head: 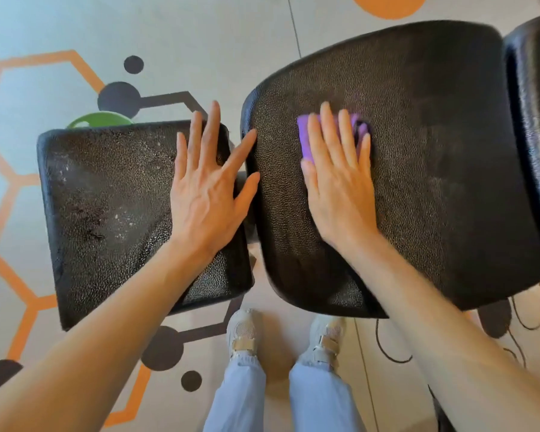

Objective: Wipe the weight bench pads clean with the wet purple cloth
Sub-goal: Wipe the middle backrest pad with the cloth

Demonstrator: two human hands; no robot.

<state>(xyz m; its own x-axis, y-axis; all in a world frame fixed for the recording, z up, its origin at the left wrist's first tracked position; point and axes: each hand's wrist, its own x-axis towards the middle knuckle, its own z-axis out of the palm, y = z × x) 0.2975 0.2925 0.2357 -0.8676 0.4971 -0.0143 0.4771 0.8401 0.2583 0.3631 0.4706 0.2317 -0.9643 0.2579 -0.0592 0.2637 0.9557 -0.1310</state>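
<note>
Two black textured bench pads lie below me. The smaller left pad (106,207) shows pale specks and smears. My left hand (206,188) lies flat with fingers spread on its right edge, the fingertips reaching over the gap to the larger right pad (434,169). My right hand (340,182) presses flat on the folded purple cloth (304,135), which lies on the left part of the larger pad; most of the cloth is hidden under my fingers.
A third black pad (536,120) sits at the far right edge. A green round object (100,120) peeks out behind the left pad. My feet in pale shoes (243,335) stand on the patterned floor. Dark cables (530,310) trail at lower right.
</note>
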